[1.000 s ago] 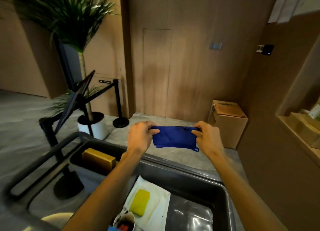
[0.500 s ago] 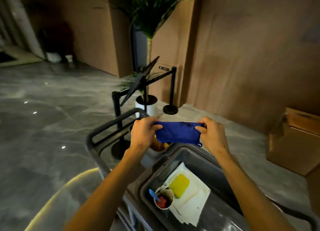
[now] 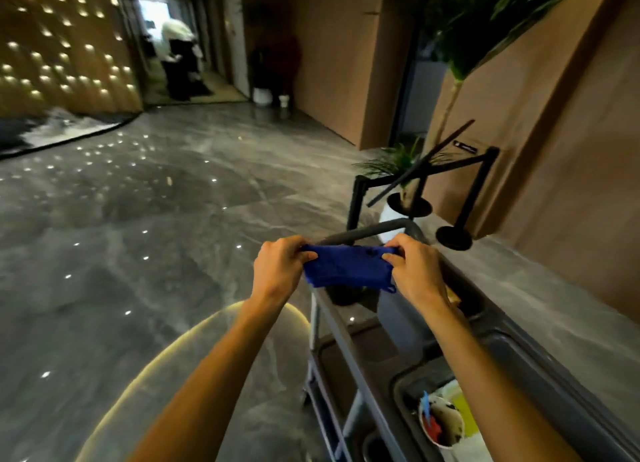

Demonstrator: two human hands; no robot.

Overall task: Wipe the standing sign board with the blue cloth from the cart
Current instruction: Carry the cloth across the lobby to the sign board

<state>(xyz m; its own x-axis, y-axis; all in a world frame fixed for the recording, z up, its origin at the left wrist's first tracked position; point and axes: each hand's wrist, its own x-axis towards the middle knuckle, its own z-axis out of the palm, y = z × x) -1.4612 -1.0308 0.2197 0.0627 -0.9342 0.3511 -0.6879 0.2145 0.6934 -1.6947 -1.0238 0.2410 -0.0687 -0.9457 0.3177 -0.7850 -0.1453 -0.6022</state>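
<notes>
So both hands are up in front of the cart (image 3: 346,326) with the blue cloth (image 3: 348,265) stretched between them. The left hand (image 3: 278,271) pinches one end and the right hand (image 3: 414,271) pinches the other, fingers curled shut on the fabric at each side. It's folded into a short band and held clear of the cart's handle bar (image 3: 367,232), not lying on anything.

The cloth looks soft and floppy, basically weightless, with a little loop hanging off the lower right corner. It'll sag the moment one end is let go, so I'd bunch or fold it into one palm for a flat pad before pressing it on anything.

The standing sign board (image 3: 420,163) is over to the right past the cart, a dark slanted panel on a post near the potted plant (image 3: 398,170) and the barrier posts (image 3: 467,198). Well apart from the cloth, so no wiping yet by my read.
</notes>
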